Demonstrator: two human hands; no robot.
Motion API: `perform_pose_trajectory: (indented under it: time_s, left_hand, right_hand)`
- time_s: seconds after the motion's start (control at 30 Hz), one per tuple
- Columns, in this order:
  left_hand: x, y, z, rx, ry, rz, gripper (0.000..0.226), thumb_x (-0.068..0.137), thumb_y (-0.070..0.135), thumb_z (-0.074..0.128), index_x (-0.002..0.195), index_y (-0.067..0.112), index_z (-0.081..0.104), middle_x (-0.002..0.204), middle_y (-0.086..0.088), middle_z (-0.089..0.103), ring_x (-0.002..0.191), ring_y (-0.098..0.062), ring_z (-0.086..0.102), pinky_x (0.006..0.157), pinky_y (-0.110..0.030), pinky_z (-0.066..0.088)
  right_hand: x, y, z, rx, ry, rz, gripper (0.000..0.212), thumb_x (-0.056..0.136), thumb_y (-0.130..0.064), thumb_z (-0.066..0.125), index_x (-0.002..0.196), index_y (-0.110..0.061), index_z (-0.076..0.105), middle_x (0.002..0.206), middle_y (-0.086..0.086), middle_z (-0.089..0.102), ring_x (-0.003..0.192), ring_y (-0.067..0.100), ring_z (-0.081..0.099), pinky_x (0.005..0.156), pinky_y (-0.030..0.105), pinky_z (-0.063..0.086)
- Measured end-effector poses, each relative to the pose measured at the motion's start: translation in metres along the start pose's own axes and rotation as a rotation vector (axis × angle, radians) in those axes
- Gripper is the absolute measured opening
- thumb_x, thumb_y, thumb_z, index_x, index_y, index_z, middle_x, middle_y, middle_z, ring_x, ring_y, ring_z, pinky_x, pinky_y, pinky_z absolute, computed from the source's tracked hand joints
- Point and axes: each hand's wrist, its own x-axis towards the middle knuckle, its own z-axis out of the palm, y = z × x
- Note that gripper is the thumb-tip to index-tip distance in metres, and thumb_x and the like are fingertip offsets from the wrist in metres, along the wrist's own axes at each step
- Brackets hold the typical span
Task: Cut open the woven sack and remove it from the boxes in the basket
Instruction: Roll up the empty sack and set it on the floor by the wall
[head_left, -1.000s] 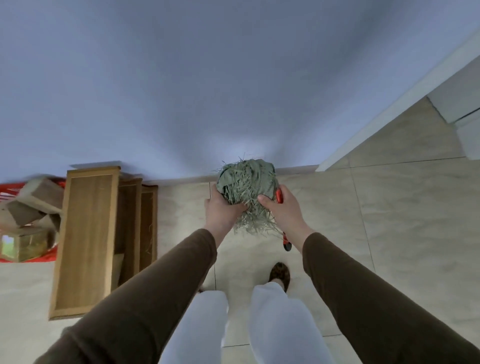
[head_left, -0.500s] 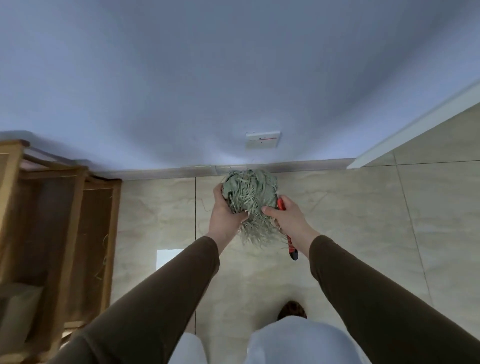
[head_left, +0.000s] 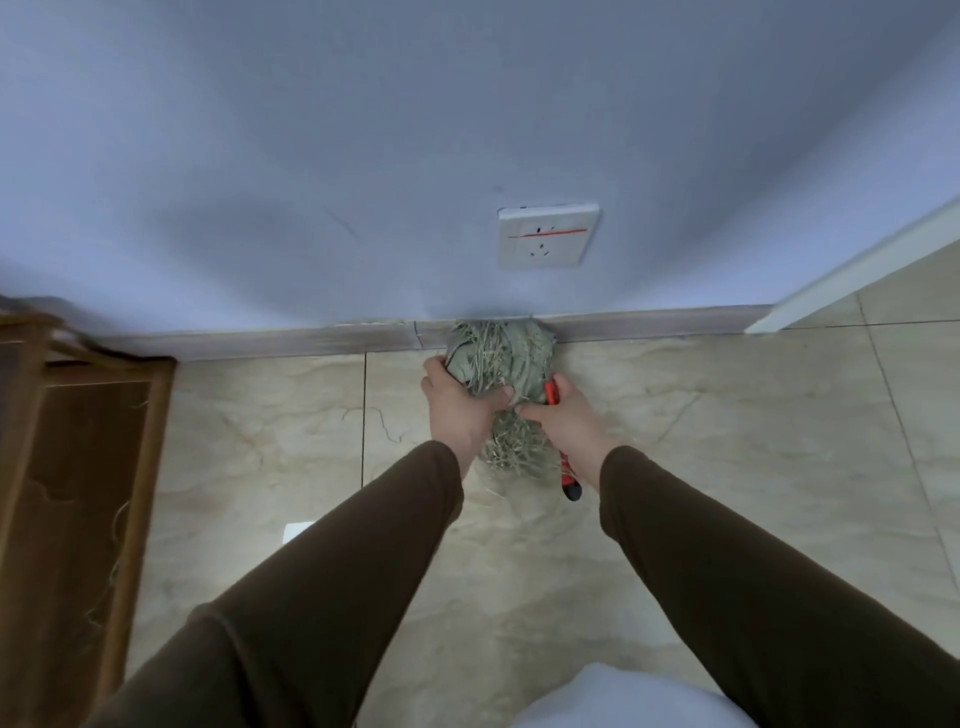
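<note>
Sack off the boxes, balled up by the wall.
Both hands, left hand (head_left: 457, 410) and right hand (head_left: 563, 423), clutch the woven sack (head_left: 498, 358) at twelve o'clock; the right also grips a red cutter (head_left: 569, 475). Basket has left view; removal looks finished.

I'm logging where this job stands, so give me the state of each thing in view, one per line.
Green frayed woven sack: balled up, held off the floor in both hands.
Left hand: closed on the sack.
Right hand: pinching the sack, also holding the cutter.
Red-handled cutter: in the right hand, blade hidden.
White wall socket: nothing plugged in.
</note>
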Motion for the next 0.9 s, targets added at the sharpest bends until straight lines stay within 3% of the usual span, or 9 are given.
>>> perform_pose_trajectory:
  time_s: [0.13, 0.2, 0.27, 0.37, 0.47, 0.57, 0.67, 0.77, 0.9]
  left_hand:
    - [0.007, -0.002, 0.013, 0.092, 0.08, -0.006, 0.071, 0.078, 0.015, 0.09, 0.126, 0.009, 0.038, 0.132, -0.015, 0.043, 0.097, -0.031, 0.055, 0.096, -0.047, 0.056]
    - [0.008, -0.003, 0.015, 0.105, 0.081, -0.004, 0.071, 0.078, 0.014, 0.089, 0.127, 0.008, 0.037, 0.133, -0.016, 0.042, 0.098, -0.034, 0.057, 0.098, -0.049, 0.056]
    - [0.009, -0.004, 0.016, 0.121, 0.079, 0.0, 0.072, 0.079, 0.013, 0.089, 0.128, 0.007, 0.036, 0.134, -0.017, 0.042, 0.101, -0.037, 0.06, 0.098, -0.05, 0.057]
    - [0.01, -0.005, 0.016, 0.161, 0.086, 0.004, 0.074, 0.079, 0.012, 0.088, 0.13, 0.006, 0.036, 0.136, -0.018, 0.042, 0.104, -0.041, 0.062, 0.095, -0.053, 0.058]
    - [0.011, -0.005, 0.016, 0.186, 0.089, 0.011, 0.074, 0.079, 0.012, 0.088, 0.13, 0.006, 0.036, 0.136, -0.018, 0.042, 0.104, -0.042, 0.062, 0.09, -0.054, 0.06]
    - [0.012, -0.006, 0.016, 0.213, 0.09, 0.008, 0.075, 0.078, 0.013, 0.088, 0.131, 0.006, 0.035, 0.137, -0.018, 0.042, 0.1, -0.041, 0.063, 0.09, -0.049, 0.06]
    - [0.013, -0.007, 0.016, 0.237, 0.089, 0.018, 0.076, 0.078, 0.014, 0.088, 0.132, 0.006, 0.035, 0.137, -0.018, 0.043, 0.092, -0.036, 0.058, 0.084, -0.039, 0.054]
    - [0.012, -0.007, 0.016, 0.246, 0.08, 0.019, 0.078, 0.079, 0.016, 0.088, 0.135, 0.006, 0.034, 0.137, -0.018, 0.042, 0.093, -0.037, 0.059, 0.086, -0.041, 0.056]
    - [0.011, -0.006, 0.015, 0.269, 0.081, 0.027, 0.082, 0.078, 0.019, 0.088, 0.138, 0.005, 0.034, 0.137, -0.018, 0.043, 0.102, -0.041, 0.062, 0.087, -0.04, 0.053]
  right_hand:
    - [-0.004, 0.0, -0.007, 0.122, 0.111, 0.005, 0.023, 0.08, -0.036, 0.07, 0.099, -0.023, 0.064, 0.075, -0.001, 0.062, 0.058, 0.015, 0.056, 0.06, 0.035, 0.045]
    - [-0.006, 0.0, -0.013, 0.194, 0.221, -0.023, 0.016, 0.088, -0.036, 0.061, 0.093, -0.022, 0.067, 0.065, -0.002, 0.059, 0.05, 0.013, 0.052, 0.056, 0.033, 0.04]
    - [-0.007, -0.001, -0.018, 0.175, 0.306, -0.07, 0.014, 0.096, -0.031, 0.057, 0.092, -0.018, 0.064, 0.071, 0.001, 0.062, 0.056, 0.017, 0.055, 0.057, 0.031, 0.041]
    - [-0.011, 0.001, -0.027, 0.04, 0.348, -0.106, 0.017, 0.102, -0.022, 0.055, 0.086, -0.03, 0.057, 0.076, -0.001, 0.065, 0.06, 0.016, 0.059, 0.051, 0.027, 0.045]
    - [-0.017, 0.005, -0.043, -0.05, 0.4, -0.139, 0.014, 0.101, -0.019, 0.056, 0.091, -0.029, 0.061, 0.082, -0.004, 0.068, 0.068, 0.016, 0.063, 0.06, 0.03, 0.048]
    - [-0.026, -0.005, -0.058, 0.153, 0.645, -0.185, 0.013, 0.102, -0.018, 0.059, 0.092, -0.028, 0.059, 0.085, -0.012, 0.066, 0.075, 0.007, 0.063, 0.061, 0.026, 0.044]
    - [-0.034, -0.033, -0.072, 0.423, 0.794, -0.247, 0.01, 0.102, -0.022, 0.058, 0.095, -0.027, 0.055, 0.098, -0.003, 0.071, 0.085, 0.01, 0.068, 0.067, 0.018, 0.048]
    - [-0.043, -0.067, -0.082, 0.438, 0.831, -0.458, 0.006, 0.104, -0.022, 0.05, 0.101, -0.027, 0.051, 0.1, -0.005, 0.074, 0.095, 0.006, 0.071, 0.084, 0.023, 0.052]
    - [-0.06, -0.101, -0.08, 0.202, 0.858, -0.799, 0.004, 0.105, -0.027, 0.046, 0.107, -0.031, 0.047, 0.088, -0.014, 0.068, 0.083, -0.001, 0.064, 0.073, 0.017, 0.046]
